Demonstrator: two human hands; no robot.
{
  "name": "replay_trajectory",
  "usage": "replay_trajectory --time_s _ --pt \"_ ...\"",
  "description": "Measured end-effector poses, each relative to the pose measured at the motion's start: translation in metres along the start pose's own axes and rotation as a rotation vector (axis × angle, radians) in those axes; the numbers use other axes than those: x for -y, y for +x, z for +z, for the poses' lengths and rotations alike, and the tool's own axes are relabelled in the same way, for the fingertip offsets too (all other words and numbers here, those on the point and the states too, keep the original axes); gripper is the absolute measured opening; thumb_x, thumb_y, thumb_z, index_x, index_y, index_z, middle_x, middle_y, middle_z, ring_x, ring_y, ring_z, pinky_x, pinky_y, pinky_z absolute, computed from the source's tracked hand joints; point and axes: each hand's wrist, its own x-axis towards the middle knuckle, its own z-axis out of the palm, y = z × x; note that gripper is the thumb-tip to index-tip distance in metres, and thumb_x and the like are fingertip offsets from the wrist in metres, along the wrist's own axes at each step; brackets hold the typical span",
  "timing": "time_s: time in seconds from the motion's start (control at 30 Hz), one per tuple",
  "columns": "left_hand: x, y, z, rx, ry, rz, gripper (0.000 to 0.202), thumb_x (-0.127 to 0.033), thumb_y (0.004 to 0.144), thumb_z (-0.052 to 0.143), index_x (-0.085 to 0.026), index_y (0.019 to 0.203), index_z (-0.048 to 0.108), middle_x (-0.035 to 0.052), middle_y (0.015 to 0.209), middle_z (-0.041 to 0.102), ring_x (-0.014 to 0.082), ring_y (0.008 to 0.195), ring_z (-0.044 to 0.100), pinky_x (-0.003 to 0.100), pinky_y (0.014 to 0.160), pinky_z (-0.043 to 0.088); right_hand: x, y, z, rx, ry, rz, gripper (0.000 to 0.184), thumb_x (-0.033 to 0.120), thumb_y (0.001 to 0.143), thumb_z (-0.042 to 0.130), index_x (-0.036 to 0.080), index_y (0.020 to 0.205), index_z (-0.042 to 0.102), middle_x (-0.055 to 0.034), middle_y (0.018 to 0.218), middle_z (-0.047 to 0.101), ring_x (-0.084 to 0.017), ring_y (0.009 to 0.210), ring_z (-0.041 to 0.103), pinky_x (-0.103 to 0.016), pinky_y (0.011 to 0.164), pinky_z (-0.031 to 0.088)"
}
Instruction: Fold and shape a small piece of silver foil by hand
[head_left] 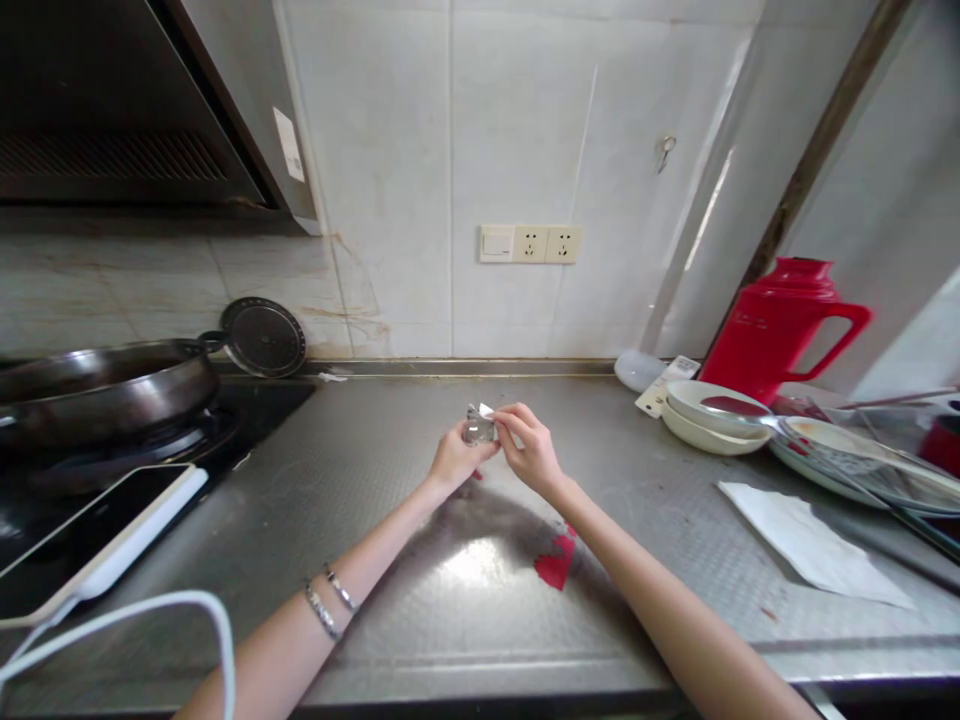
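My left hand, with two bracelets at the wrist, holds up a small shiny grey, partly see-through object above the steel counter. Its exact kind is too small to tell. Fingers and thumb of my right hand are pinched at that object's right side, on a small white piece that looks like paper or tissue. Between my forearms lies a torn flat red scrap. A smaller red bit shows just under my hands, partly hidden.
A steel pan stands on the stove at left, near a white phone-like device and its white cable. At right are a red thermos jug, stacked bowls, plates with utensils, and a white napkin.
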Motion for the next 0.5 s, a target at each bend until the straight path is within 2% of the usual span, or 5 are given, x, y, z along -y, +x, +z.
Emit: replay_trajectory --time_s 0.33,0.4,0.5 --pt "0.002 0.006 -0.010 0.022 0.002 -0.003 0.044 -0.035 0.058 0.076 -0.013 0.092 0.061 0.0018 0.075 0.062 0.0134 0.060 0.057 0.019 0.037 0.045 0.015 -0.004 0.002 0.042 0.027 -0.025 0.019 0.015 0.088 0.045 0.021 0.093 0.062 -0.0052 0.081 0.056 -0.018 0.079 0.055 -0.030 0.070 0.046" --pt "0.001 0.007 -0.011 0.014 0.001 0.003 0.045 -0.035 0.058 0.076 -0.013 0.094 0.060 0.0026 0.077 0.062 0.0138 0.062 0.057 0.019 0.037 0.046 0.016 -0.003 0.002 0.011 0.051 0.009 0.018 0.016 0.089 0.044 0.021 0.092 0.062 -0.0054 0.082 0.056 -0.018 0.079 0.055 -0.030 0.070 0.046" --pt "-0.003 0.007 -0.011 -0.017 -0.005 -0.014 0.046 -0.033 0.057 0.078 -0.013 0.094 0.060 0.0025 0.077 0.061 0.0129 0.061 0.056 0.018 0.036 0.045 0.013 0.002 -0.001 -0.121 0.055 0.138 0.018 0.020 0.090 0.042 0.020 0.088 0.061 -0.0058 0.085 0.058 -0.017 0.081 0.056 -0.030 0.073 0.045"
